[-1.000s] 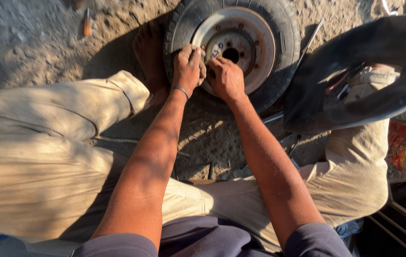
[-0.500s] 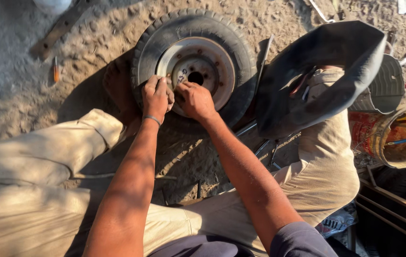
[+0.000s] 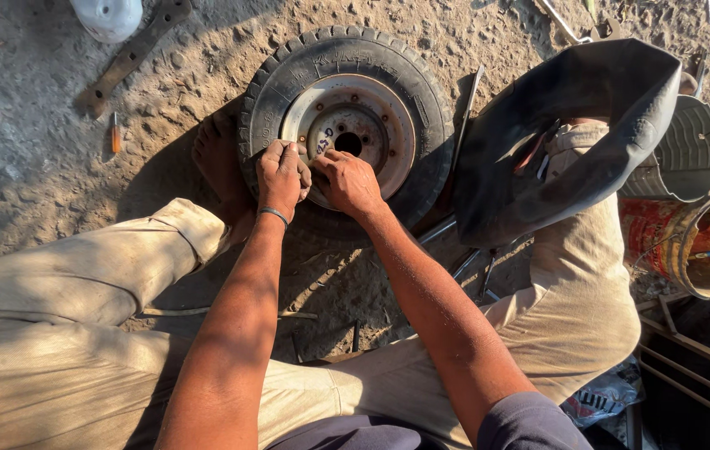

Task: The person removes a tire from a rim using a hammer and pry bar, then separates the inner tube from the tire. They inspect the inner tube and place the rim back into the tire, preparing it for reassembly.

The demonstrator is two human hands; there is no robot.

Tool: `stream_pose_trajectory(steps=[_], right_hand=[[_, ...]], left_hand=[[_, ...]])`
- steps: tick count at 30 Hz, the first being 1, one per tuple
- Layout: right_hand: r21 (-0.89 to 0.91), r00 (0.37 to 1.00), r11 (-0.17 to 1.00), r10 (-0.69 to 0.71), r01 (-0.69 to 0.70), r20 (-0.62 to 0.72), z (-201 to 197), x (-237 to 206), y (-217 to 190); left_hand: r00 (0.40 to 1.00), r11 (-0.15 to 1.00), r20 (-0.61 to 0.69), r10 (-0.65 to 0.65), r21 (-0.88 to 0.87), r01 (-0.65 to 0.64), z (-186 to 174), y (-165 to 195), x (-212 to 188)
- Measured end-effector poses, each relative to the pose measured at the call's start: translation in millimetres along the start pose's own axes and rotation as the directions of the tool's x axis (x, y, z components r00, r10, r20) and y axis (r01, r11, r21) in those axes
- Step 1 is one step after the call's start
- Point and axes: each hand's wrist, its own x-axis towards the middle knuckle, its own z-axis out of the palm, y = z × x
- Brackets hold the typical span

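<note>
Tyre [image 3: 421, 117] and its metal rim [image 3: 380, 125] lie flat on the sandy ground [image 3: 30, 183] between the person's knees, at about twelve o'clock from the body in the head view. It looks heavy and stiff: thick, blocky black tread around a dusty steel disc with a hub hole and bolt holes. The rubber should give good grip; the rim edge is probably hard and sharp, so the safest hold is likely on the outer tread or flat on the disc.

The left hand [image 3: 281, 177] rests on the rim's lower edge, at about seven o'clock on the wheel, its fingers curled and pressed together against the bead; what they pinch, if anything, cannot be told. The right hand [image 3: 348, 182] sits just beside it, touching it, fingers bent down onto the rim at six o'clock, also closed up.

A bare foot [image 3: 220, 162] braces the tyre's nine o'clock side. A limp black inner tube [image 3: 571, 142] drapes over the right knee at three o'clock, soft and floppy, close against the tyre. A flat metal bar [image 3: 468, 104] stands wedged between tube and tyre. Further right sits a painted bucket [image 3: 709, 250]; at ten o'clock lie a small screwdriver [image 3: 115, 133], a flat iron lever [image 3: 134, 54] and a white container [image 3: 109, 17], all well apart from the hands.
</note>
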Motion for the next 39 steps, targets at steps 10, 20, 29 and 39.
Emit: stream_pose_trajectory(steps=[10,20,29,39], right_hand=[[-0.031,0.998,0.999,0.032,-0.03,0.055,3.2,-0.2,0.5],[-0.027,1.0,1.0,0.002,-0.002,-0.009,8.1,-0.2,3.7],[0.002,1.0,1.0,0.014,-0.014,-0.003,3.8,-0.9,2.0],[-0.014,1.0,1.0,0.024,-0.024,0.011,8.7,-1.4,5.2]], left_hand=[[1.0,1.0,0.001,-0.01,0.017,0.01,0.1,0.6,-0.2],[1.0,1.0,-0.002,-0.016,0.027,0.016,0.8,2.7,-0.8],[1.0,0.999,-0.004,-0.013,0.043,0.014,0.4,2.4,-1.3],[1.0,0.998,-0.001,-0.015,0.056,0.015,0.2,1.6,-1.0]])
